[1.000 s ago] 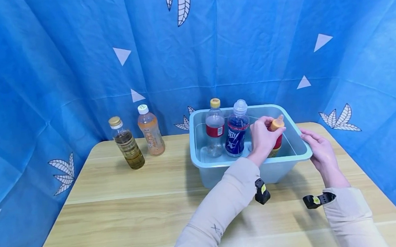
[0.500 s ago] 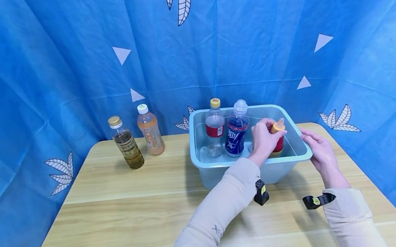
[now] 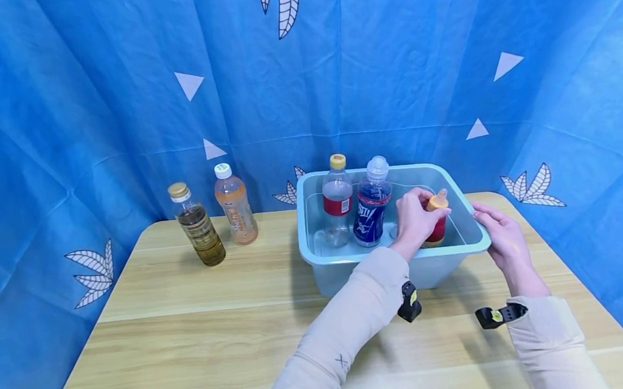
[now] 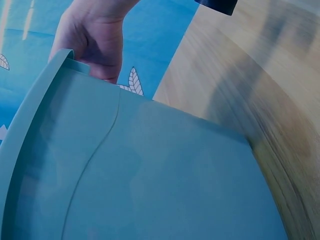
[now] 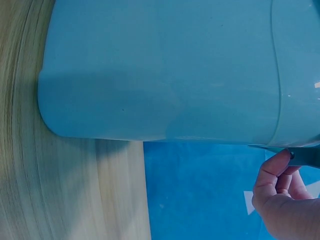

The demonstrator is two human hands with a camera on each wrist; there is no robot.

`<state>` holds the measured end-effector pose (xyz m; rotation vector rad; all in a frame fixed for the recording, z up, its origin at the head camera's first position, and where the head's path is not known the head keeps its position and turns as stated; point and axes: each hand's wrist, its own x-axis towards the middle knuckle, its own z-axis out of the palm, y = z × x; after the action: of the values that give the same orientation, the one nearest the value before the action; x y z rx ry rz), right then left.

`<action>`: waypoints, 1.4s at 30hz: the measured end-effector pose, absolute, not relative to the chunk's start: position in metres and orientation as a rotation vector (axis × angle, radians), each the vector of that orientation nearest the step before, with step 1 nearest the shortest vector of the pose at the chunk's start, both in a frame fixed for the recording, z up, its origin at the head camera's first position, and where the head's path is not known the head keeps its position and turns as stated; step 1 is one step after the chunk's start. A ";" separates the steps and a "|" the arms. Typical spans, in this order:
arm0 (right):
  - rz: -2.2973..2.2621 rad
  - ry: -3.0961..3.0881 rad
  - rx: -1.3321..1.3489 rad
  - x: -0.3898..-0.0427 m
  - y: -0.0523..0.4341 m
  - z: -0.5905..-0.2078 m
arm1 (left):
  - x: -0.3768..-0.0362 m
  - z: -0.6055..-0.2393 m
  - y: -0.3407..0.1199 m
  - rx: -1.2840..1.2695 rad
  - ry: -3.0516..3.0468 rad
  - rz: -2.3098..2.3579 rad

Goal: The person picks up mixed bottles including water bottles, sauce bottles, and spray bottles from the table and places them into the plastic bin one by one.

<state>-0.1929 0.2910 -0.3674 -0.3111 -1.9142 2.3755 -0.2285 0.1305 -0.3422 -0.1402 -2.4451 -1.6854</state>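
Observation:
My left hand [image 3: 415, 220] reaches over the front rim into the light blue plastic bin [image 3: 371, 258]. Its thumb and fingers pinch the orange nozzle top of a red squeeze bottle [image 3: 436, 230], which stands near the bin's right end. Over at the right corner, my right hand [image 3: 502, 234] grips the bin's rim, its fingers curled beneath the edge in the right wrist view. A clear bottle [image 3: 338, 207] with a red label and yellow cap stands inside the bin, beside a dark blue-labelled bottle [image 3: 369, 217] with a clear cap. The left wrist view shows the bin's front wall [image 4: 165, 165].
At the table's back left stand a bottle of brownish liquid [image 3: 200, 234] with a gold cap and an orange-tinted bottle [image 3: 237, 209] with a white cap. The wooden table [image 3: 191, 338] ends at a blue patterned curtain [image 3: 400, 59] behind the bin.
The red squeeze bottle has sunk slightly lower into the bin with my left hand still pinching its top. My right hand and the other bottles keep their places.

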 end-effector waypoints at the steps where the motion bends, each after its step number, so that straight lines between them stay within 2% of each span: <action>1: 2.374 -1.918 -0.314 -0.193 0.291 -0.367 | -0.229 -0.342 0.131 -0.136 -2.450 -1.685; 16: 2.358 -1.947 -0.318 -0.195 0.292 -0.367 | -0.229 -0.341 0.131 -0.111 -2.503 -1.647; 24: 2.285 -2.021 -0.283 -0.208 0.308 -0.389 | -0.227 -0.341 0.130 -0.119 -2.515 -1.630; 32: 2.351 -1.955 -0.317 -0.194 0.292 -0.368 | -0.227 -0.341 0.129 -0.094 -2.508 -1.674; 42: 2.375 -1.933 -0.306 -0.192 0.291 -0.366 | -0.228 -0.342 0.125 -0.084 -2.431 -1.755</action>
<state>-0.1919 0.2908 -0.3657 -0.3057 -1.9327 2.3750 -0.2278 0.1254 -0.3424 -0.0841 -2.4307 -1.7552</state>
